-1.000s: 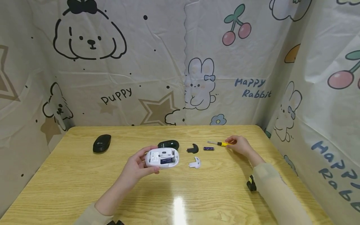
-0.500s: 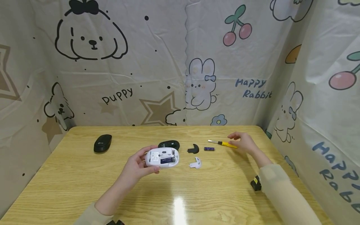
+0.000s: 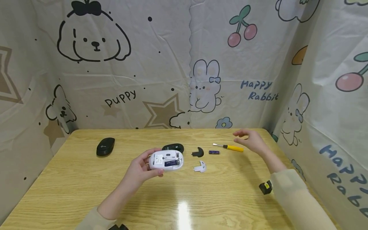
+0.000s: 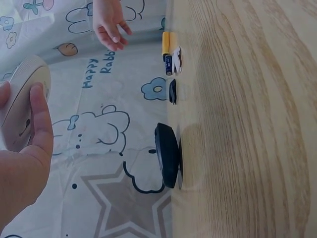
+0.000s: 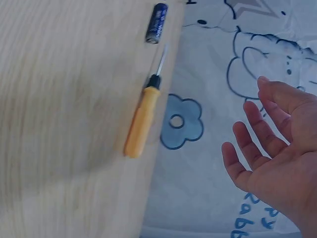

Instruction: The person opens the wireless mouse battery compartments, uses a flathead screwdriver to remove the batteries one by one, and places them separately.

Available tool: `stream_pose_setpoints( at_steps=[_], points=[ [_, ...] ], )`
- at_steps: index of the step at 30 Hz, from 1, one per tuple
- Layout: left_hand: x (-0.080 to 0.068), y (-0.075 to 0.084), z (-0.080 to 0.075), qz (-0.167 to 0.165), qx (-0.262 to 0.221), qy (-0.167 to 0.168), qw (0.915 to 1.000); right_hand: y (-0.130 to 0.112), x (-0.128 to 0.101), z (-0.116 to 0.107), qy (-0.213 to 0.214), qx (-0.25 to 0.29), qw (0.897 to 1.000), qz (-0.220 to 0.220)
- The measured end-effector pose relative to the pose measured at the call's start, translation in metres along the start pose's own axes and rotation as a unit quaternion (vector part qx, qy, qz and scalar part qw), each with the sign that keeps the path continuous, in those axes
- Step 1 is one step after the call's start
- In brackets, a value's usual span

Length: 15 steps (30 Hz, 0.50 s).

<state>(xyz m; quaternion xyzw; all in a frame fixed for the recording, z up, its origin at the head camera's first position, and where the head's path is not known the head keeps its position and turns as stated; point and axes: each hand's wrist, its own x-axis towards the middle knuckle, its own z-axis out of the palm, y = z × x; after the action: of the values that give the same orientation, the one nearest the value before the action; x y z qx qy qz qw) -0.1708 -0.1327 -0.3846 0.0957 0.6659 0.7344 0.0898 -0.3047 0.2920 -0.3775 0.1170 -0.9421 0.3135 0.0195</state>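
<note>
Head view: the left hand (image 3: pixel 142 168) is up off the table, fingers and thumb wrapped round the white mouse (image 3: pixel 166 160), which is turned belly-up with its battery bay uncovered and a battery seated inside. Over on the other side, the right hand (image 3: pixel 249 141) hovers above the table with fingers relaxed and spread, holding nothing; the right wrist view confirms it, palm showing, fingers loose, clear air between the hand and the yellow-handled screwdriver (image 3: pixel 231 147). That screwdriver lies flat on the wooden table (image 3: pixel 86 185), just beside and below the right hand, its tip pointing toward a loose battery (image 3: pixel 214 152) nearby. Between the two hands sit a black cover piece (image 3: pixel 197 152) and a white cover piece (image 3: pixel 200 166), close together but apart. A black mouse (image 3: pixel 173 148) rests just behind the white one, and a second black mouse (image 3: pixel 105 146) lies well apart toward the left side of the table. For room: the near stretch of the table, in front of both forearms, is bare wood with a light glare on it; the printed curtain (image 3: pixel 184 64) closes in the back and both sides, and the right hand is near the table's far right corner, close to that curtain. The left wrist view shows the thumb pressed on the white mouse's edge.
</note>
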Motion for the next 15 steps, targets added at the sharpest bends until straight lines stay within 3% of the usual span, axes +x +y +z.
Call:
stream_pose_setpoints(
  at_steps=[15],
  points=[
    [0.0,0.006,0.002,-0.006,-0.007,0.003,1.0,-0.053,-0.014,-0.01,0.023,0.018,0.999,-0.033]
  ],
)
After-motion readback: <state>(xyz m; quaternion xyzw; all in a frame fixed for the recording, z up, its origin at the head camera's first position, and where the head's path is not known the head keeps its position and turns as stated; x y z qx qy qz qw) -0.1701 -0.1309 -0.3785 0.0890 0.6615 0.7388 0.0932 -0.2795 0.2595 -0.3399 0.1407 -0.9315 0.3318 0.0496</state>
